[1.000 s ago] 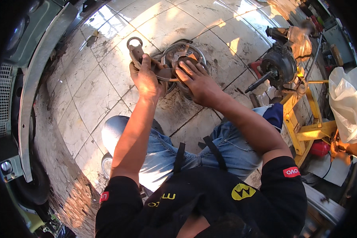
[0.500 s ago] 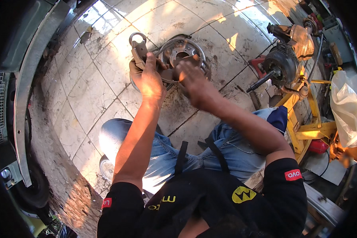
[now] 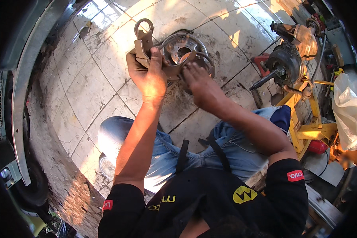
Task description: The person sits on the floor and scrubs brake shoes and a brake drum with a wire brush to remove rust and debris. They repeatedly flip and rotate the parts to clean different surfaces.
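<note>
A brown metal arm point(image 3: 171, 73), with a ring at its far left end and a curved body, is held above the floor. My left hand point(image 3: 148, 75) is closed around its left part, thumb on top, below the ring. At its right end, the bunched fingers of my right hand point(image 3: 197, 79) press against the metal. They are slightly blurred, and whatever lies under them is hidden. Beneath the arm, a round silver wheel-like metal part point(image 3: 183, 43) with a centre hole lies on the tiles, partly covered by the arm and hands.
To the right, a dark round axle assembly point(image 3: 283, 65) with a protruding shaft sits by a yellow stand point(image 3: 305, 131). A clear plastic bag point(image 3: 346, 107) hangs beside it. A brush point(image 3: 257, 98) lies on the tiled floor point(image 3: 91, 83). Curved vehicle bodywork point(image 3: 22, 103) borders the left.
Both hands and the brown metal arm have moved slightly farther away, with the ring end higher. My right hand has shifted a little along the right end and is less blurred.
</note>
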`<state>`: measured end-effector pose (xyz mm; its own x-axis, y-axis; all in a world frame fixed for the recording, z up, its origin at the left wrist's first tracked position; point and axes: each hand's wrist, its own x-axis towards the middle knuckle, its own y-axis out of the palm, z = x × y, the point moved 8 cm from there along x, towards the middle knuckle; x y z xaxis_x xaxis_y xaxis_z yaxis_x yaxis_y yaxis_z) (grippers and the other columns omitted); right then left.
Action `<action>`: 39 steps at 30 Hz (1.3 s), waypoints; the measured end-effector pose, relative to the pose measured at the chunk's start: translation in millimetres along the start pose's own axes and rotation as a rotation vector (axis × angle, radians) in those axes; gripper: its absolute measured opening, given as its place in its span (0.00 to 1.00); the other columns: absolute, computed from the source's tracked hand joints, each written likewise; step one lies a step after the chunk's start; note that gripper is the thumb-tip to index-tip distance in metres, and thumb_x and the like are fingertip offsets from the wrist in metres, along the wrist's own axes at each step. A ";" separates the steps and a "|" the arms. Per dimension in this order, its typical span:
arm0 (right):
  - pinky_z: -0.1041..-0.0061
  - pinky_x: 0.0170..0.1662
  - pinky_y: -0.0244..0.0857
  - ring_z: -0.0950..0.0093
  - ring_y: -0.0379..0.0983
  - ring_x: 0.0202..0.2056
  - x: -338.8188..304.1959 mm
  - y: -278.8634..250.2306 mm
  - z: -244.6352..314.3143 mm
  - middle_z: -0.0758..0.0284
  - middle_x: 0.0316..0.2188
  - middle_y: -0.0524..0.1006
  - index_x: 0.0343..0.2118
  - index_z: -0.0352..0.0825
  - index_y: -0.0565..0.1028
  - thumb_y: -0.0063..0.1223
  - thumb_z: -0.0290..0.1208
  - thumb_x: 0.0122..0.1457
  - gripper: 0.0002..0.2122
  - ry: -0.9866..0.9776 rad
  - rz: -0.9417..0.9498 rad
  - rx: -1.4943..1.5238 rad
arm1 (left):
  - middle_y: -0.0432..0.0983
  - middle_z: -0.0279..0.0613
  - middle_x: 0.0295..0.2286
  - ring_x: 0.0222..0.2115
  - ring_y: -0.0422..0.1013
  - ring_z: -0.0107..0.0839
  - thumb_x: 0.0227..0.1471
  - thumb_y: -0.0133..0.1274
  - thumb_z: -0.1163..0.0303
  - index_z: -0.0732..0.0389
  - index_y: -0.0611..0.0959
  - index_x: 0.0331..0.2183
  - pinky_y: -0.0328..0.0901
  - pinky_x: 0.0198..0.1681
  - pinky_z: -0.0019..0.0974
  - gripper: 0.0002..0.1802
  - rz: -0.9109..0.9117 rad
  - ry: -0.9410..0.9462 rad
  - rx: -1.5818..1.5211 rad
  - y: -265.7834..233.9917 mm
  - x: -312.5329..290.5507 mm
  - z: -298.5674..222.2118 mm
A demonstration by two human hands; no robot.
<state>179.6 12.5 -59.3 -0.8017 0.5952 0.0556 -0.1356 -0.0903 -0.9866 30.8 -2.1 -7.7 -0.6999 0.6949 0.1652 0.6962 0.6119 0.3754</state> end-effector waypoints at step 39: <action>0.59 0.62 0.52 0.54 0.56 0.61 2.9 -11.3 -4.3 0.47 0.58 0.61 0.57 0.24 0.60 0.37 0.26 0.61 0.21 -0.040 -0.120 0.149 | 0.70 0.41 0.23 0.19 0.68 0.29 0.56 0.48 0.75 0.63 0.67 0.34 0.68 0.25 0.35 0.06 -0.010 0.012 -0.002 1.3 2.1 -7.7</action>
<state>181.3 18.7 -48.7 -0.7966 0.5770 0.1806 -0.3141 -0.1396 -0.9391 29.1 -2.8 0.2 -0.7091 0.6838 0.1724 0.6884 0.6183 0.3792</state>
